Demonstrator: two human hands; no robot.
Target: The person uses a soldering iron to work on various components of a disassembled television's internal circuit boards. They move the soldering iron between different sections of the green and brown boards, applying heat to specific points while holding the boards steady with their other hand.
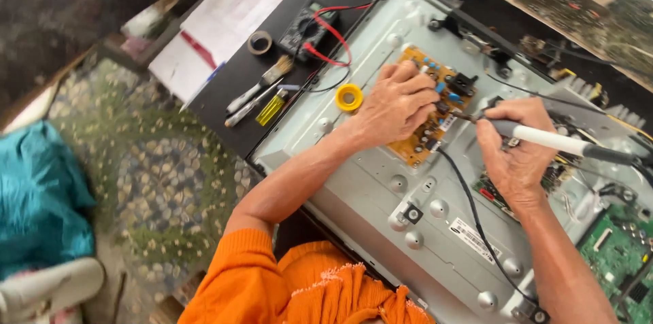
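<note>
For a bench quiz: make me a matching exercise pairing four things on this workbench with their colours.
Things:
1. soldering iron handle, in the right hand
2. circuit board under the left hand
3. tape roll
4. lighter

Colours:
A. yellow-green
B. white
C. yellow ring
D. orange-brown

Pairs: 1-B, 2-D, 3-C, 4-A
</note>
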